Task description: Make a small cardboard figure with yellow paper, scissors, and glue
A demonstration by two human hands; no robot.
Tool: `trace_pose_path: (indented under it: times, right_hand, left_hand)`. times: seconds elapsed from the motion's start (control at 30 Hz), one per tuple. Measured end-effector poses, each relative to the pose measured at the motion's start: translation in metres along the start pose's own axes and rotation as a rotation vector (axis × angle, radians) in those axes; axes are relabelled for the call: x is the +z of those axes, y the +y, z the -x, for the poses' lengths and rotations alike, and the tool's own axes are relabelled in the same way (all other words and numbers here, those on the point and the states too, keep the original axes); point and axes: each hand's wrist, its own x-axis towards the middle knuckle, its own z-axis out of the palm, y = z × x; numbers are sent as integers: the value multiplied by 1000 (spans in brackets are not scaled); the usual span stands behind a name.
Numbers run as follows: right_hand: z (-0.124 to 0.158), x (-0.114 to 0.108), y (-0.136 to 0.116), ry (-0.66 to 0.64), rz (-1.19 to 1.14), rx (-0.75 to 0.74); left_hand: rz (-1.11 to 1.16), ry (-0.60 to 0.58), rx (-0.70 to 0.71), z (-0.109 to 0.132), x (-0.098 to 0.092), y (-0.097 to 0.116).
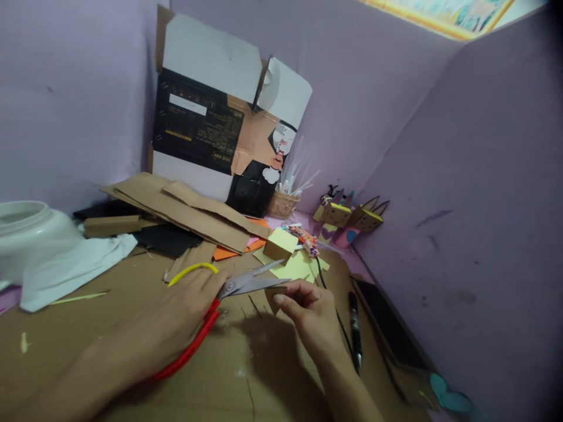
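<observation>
My left hand [189, 308] grips a pair of scissors [246, 285] with one yellow and one red handle. Their blades point right and stand apart. Between the thumb and fingers of my right hand [310, 308] is a small cardboard piece [275, 298], just below the tip of the lower blade. Whether that blade touches the cardboard I cannot tell. Behind the blades a small cardboard box with a pale yellow top [280, 243] sits on pale yellow paper [303, 266].
Cardboard strips [185, 211] are piled at the back left, near a white container [30, 240] and white cloth [79, 266]. A printed carton [197, 123] leans on the wall. At right lie a pen [355, 331] and a dark flat device [391, 322]. Cardboard figures [338, 217] stand behind.
</observation>
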Motion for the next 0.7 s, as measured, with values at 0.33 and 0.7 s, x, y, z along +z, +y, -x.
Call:
trace_pose_path:
  times: [0.33, 0.7]
  right_hand:
    - [3, -3, 1, -44, 181, -137]
    - [5, -5, -3, -54, 296, -271]
  left_hand:
    - [-84, -156, -17, 4, 6, 5]
    - [-64, -178, -9, 3, 1, 3]
